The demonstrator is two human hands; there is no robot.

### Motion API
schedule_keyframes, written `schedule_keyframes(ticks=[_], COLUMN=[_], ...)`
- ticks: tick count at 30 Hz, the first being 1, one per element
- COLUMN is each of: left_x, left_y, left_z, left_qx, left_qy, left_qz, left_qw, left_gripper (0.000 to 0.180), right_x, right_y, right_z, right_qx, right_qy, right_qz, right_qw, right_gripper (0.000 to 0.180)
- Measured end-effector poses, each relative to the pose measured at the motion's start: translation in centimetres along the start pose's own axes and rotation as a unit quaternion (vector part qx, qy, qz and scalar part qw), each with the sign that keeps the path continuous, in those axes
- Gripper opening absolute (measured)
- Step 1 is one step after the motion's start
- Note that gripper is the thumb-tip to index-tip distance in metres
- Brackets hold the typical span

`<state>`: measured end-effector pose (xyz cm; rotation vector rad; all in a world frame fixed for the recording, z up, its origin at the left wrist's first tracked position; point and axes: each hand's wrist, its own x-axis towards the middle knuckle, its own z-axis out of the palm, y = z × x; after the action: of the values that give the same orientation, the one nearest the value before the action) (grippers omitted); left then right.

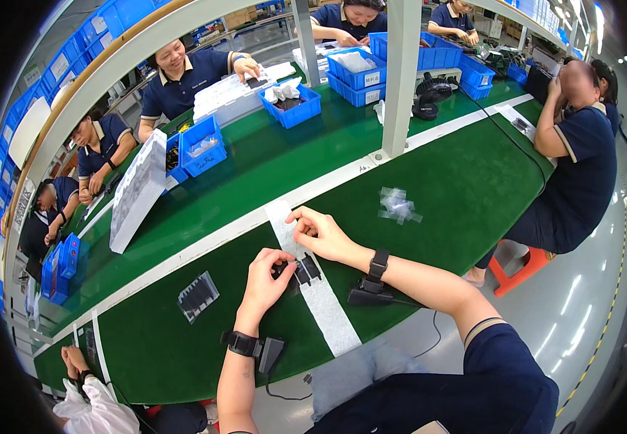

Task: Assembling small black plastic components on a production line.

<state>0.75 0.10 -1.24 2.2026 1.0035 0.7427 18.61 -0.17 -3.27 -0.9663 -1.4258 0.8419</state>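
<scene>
Left hand [265, 278] pinches the small black part [300, 270] on the white strip [313, 289] — right hand [322, 233], fingers loosely curled just beyond it, should steady it before pressing.

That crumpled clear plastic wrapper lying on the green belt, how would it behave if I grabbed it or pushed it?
The clear plastic wrapper looks thin and crumpled, so it is probably floppy and very light. A push would likely slide or flutter it across the green belt rather than roll it. It seems unlikely to break.
</scene>
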Motion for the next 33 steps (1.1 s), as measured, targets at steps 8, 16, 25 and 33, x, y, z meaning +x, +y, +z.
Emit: schedule_keyframes(ticks=[8, 16, 25, 33], left_x=[0.08, -0.14, -0.08, 0.03], left_y=[-0.07, -0.27, -0.17, -0.43], left_z=[0.09, 0.10, -0.09, -0.08], left_qx=[0.000, -0.002, -0.005, -0.004], left_qy=[0.000, 0.003, -0.004, -0.002], left_qz=[-0.009, 0.007, 0.000, 0.005], left_qw=[1.000, 1.000, 1.000, 1.000], left_gripper=[0.015, 0.015, 0.015, 0.014], right_x=[0.01, -0.08, -0.04, 0.04], right_y=[0.01, -0.20, -0.20, -0.35], right_z=[-0.01, -0.16, -0.15, -0.40], right_qx=[-0.012, -0.024, -0.001, -0.022], right_qy=[0.004, -0.021, -0.014, -0.031], right_qz=[0.007, 0.018, 0.013, 0.017], right_qw=[1.000, 0.999, 1.000, 0.999], right_gripper=[0.026, 0.024, 0.019, 0.014])
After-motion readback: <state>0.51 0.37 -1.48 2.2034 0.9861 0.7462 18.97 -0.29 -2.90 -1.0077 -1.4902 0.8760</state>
